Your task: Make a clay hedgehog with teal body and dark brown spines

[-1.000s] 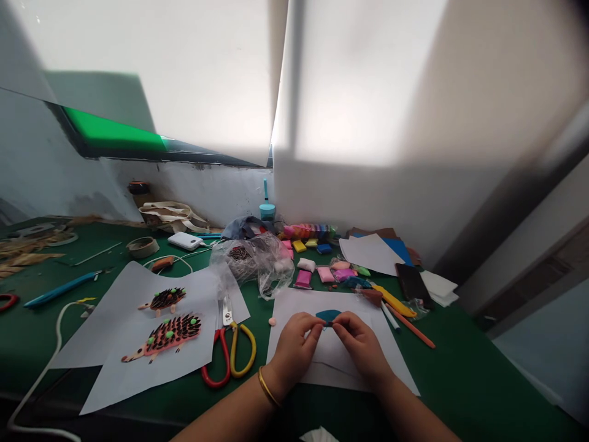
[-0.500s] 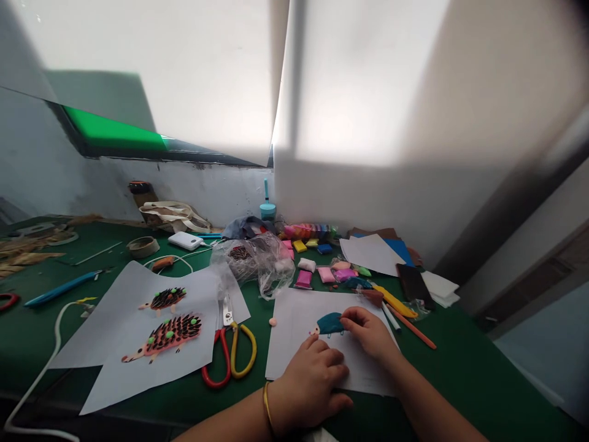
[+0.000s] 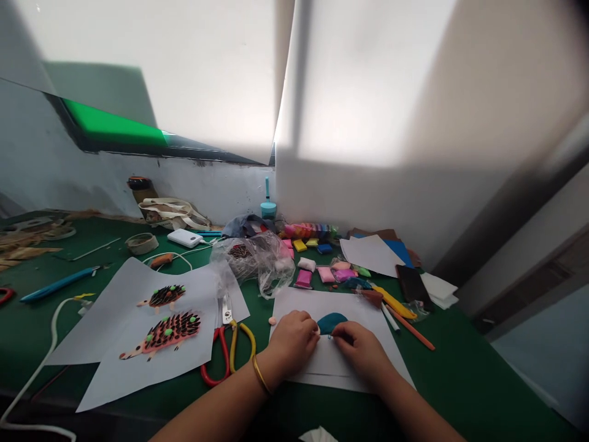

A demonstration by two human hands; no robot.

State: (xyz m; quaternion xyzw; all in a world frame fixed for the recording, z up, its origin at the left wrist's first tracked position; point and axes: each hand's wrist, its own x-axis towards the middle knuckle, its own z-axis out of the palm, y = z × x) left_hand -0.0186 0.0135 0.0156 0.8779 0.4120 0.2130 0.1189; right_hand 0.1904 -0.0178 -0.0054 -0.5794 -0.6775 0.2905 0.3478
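Bunched narrow, our left hand (image 3: 297,341) sits at the left end of the teal shape (image 3: 332,321) on the white paper (image 3: 313,299), our right hand (image 3: 359,345) at its lower edge, whether pinching it we cannot tell, and pressing too hard could dent it.

A green table (image 3: 464,374) fills the lower half of the frame. At lower left, overlapping white sheets (image 3: 103,316) lie on it, with scissors (image 3: 227,314) just to their right, one handle red and one yellow. White paper (image 3: 322,363) lies flat at lower centre. Farther left rest a blue tool (image 3: 59,284), a pale ring (image 3: 142,247) and a white device (image 3: 184,237) with a cable. Mid-frame holds a crumpled clear bag (image 3: 269,264); right of it lie small coloured packets (image 3: 303,279), a dark flat slab (image 3: 413,285) and an orange stick (image 3: 415,331).
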